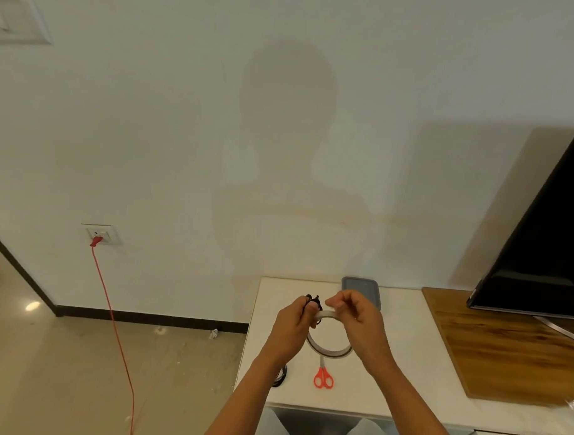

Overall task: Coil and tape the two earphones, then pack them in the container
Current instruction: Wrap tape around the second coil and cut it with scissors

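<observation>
My left hand (295,325) grips a coiled black earphone (312,301) together with the top left of a white tape roll (328,350), all held above the white table (401,361). My right hand (357,314) pinches the tape at the roll's top right, fingers curled. A second black earphone (280,378) lies on the table near its left edge, partly hidden by my left forearm. A grey container (363,286) sits at the back of the table, behind my right hand.
Orange-handled scissors (323,376) lie on the table below the roll. A wooden board (508,352) carrying a black screen (545,246) fills the right side. A red cable (116,325) runs from a wall socket (103,234) down over the floor at left.
</observation>
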